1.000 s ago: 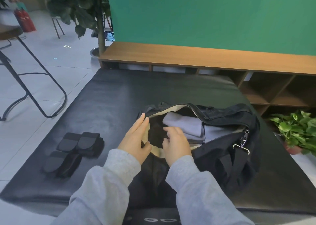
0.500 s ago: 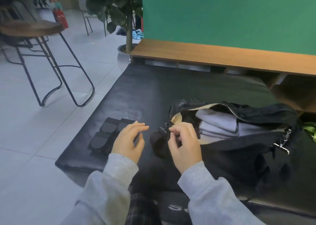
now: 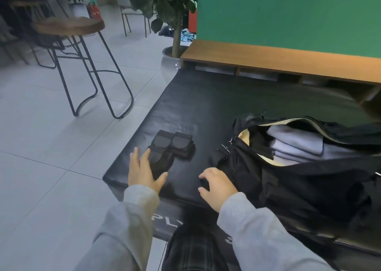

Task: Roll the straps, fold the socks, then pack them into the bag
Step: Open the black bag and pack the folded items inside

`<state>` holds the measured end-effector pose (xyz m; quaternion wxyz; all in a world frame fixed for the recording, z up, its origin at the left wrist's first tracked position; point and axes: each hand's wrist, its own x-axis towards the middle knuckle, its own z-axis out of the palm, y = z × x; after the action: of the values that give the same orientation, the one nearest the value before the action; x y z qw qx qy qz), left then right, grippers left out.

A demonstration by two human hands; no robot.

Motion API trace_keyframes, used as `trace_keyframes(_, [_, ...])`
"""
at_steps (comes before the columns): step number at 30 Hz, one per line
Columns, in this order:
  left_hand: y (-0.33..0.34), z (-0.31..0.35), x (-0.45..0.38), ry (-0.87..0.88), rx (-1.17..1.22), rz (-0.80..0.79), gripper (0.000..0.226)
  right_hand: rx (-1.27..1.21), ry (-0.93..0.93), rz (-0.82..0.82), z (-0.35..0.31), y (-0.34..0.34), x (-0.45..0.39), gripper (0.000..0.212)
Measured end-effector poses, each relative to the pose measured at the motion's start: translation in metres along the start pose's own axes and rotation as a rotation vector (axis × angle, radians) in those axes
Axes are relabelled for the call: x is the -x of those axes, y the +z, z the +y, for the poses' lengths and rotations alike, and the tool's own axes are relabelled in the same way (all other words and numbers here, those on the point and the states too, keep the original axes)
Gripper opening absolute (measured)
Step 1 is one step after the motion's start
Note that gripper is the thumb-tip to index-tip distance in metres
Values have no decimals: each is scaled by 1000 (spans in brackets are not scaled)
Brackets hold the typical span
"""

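Socks [image 3: 162,158] lie under the left hand [image 3: 143,170], fingers [image 3: 146,154] spread.

A green wall [image 3: 288,13] is backing a low wooden shelf [image 3: 278,59]; a bar stool [image 3: 78,50] and potted tree [image 3: 175,23] are standing on grey floor tiles [image 3: 41,157].

The black duffel bag [image 3: 299,180] ran off the right edge, its far end unseen. The left hand [image 3: 143,170] covered part of the nearest folded black piece [image 3: 159,160]. Whether the right hand [image 3: 216,185] held anything could not be told; its fingertips were blurred against black fabric.
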<state>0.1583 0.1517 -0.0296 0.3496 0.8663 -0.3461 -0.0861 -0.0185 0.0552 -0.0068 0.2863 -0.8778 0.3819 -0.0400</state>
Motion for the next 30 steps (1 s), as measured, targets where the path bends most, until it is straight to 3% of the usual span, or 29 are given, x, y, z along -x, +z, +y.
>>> trace_keyframes(4, [4, 1, -12, -64, 68, -44, 76, 44, 43, -9, -6, -1, -5, 37])
trace_keyframes(9, [14, -1, -20, -96, 140, 24, 59, -34, 97, 31, -14, -4, -16, 32])
trace_keyframes(13, [24, -9, -12, 22, 99, 103, 36, -126, 46, 146, -24, 0, -29, 21])
trace_keyframes(19, [30, -12, -12, 55, 25, 96, 44, -152, -7, 320, -38, 0, -57, 24])
trace_keyframes(24, [30, -23, -13, 94, 73, 99, 31, -163, 33, 146, -42, -4, -82, 55])
trace_keyframes(30, [23, -29, -14, 158, 131, 53, 30, -195, 94, 63, -49, -11, -107, 52])
